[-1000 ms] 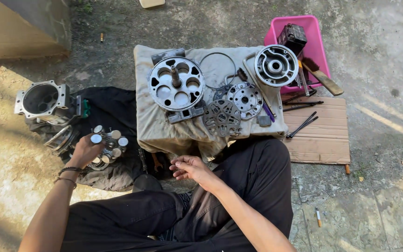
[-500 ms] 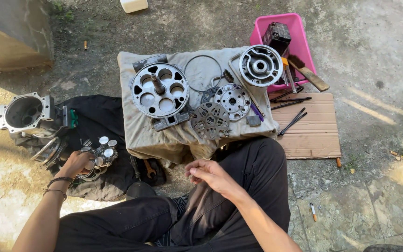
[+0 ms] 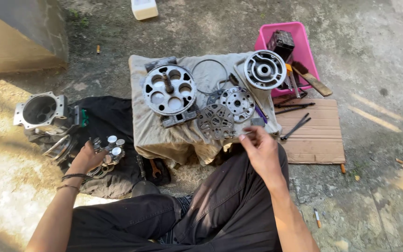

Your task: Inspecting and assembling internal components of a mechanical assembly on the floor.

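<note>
While the left hand [image 3: 88, 157] grips the piston cluster [image 3: 109, 148], right hand [image 3: 260, 150] open, perhaps touching the perforated plate [image 3: 216, 122]

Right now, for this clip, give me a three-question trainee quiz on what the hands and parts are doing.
1. True or false: the left hand rests on the piston cluster lying on the black cloth.
2. The right hand reaches toward: A) the pink tray B) the flat perforated plate C) the cardboard.
3. What covers the raised work surface under the round metal parts?

Key: 1 true; 2 B; 3 a beige cloth.
</note>
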